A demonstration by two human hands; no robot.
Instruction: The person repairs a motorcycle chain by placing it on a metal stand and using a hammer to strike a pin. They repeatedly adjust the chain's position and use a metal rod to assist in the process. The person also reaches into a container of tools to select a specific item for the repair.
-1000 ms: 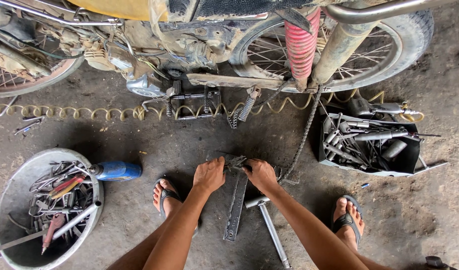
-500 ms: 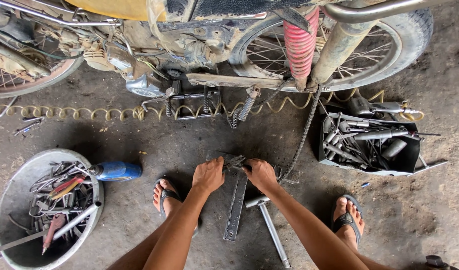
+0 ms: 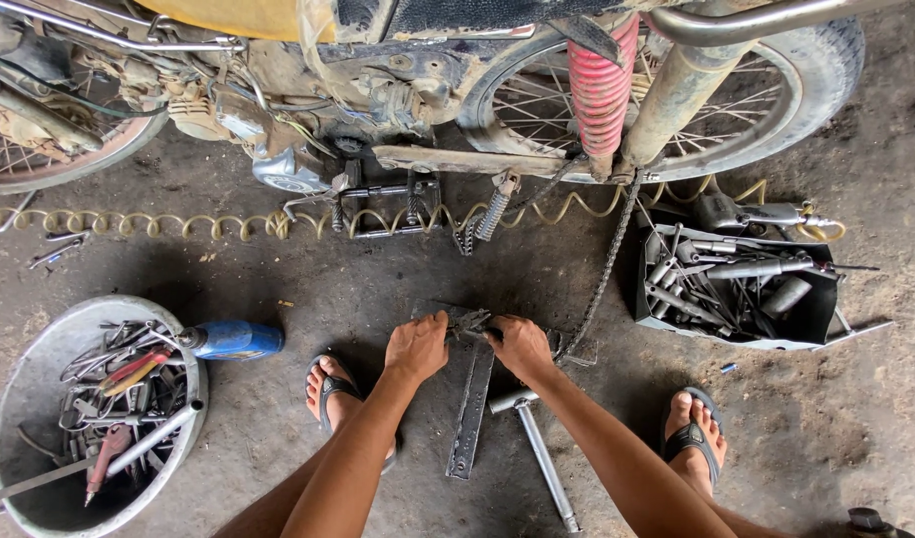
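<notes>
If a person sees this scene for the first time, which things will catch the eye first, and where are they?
At the centre, the left hand and the right hand meet on a small dark metal part on the concrete floor, at the end of a drive chain. Behind them stands a motorcycle with a bright red shock spring at the top. A grey bucket of tools sits at lower left, a black tool tray at right.

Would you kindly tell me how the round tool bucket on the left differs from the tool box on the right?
The bucket is round, pale grey and deep; the tool box is rectangular, dark and shallow. A long rod sticks out over the bucket's rim, while the tool box's tools mostly lie within its walls. The bucket holds some red-handled tools; the tool box's contents look all grey metal. Both stand on the concrete floor, loosely filled with hand tools.
</notes>
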